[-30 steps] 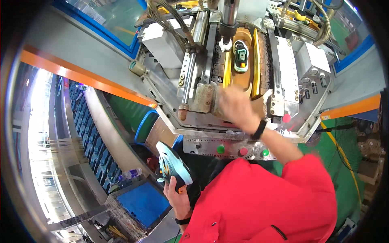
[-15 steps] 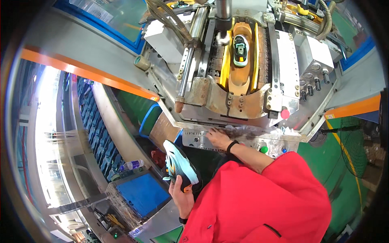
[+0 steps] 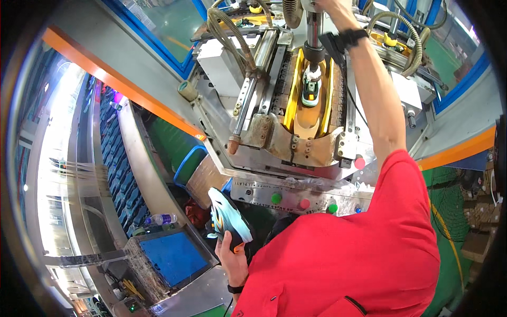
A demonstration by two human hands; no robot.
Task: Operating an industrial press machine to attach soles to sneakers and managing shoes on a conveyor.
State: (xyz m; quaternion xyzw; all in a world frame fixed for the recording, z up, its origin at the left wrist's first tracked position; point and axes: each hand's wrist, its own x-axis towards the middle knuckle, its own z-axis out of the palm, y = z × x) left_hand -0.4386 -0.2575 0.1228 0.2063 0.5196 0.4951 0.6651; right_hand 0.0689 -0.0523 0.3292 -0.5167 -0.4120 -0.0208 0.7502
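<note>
My left hand (image 3: 233,264) grips a sneaker (image 3: 231,216) by one end, beside my body at lower left. The sneaker is light blue, white and black with orange touches, its pale end pointing up. My right arm is stretched far forward across the machine. At the top edge my right hand (image 3: 338,7) is by the upper part of a vertical metal press rod (image 3: 315,33); its fingers are mostly cut off. Below that rod, a second sneaker (image 3: 311,91) stands in a brown mould cradle (image 3: 306,122) between yellow side pads (image 3: 294,94). The rod's lower end hides part of this shoe.
A panel (image 3: 264,194) with green, pink and blue buttons runs along the machine's front. On the left are a conveyor (image 3: 117,158) with dark blue pieces, a blue-topped surface (image 3: 174,256), a plastic bottle (image 3: 161,218) and a chair (image 3: 203,182). Hoses (image 3: 227,26) hang above the machine.
My right hand has left the button panel and reached up to the rod's top. The rod has come down onto the shoe in the cradle. My left hand still holds its sneaker.
</note>
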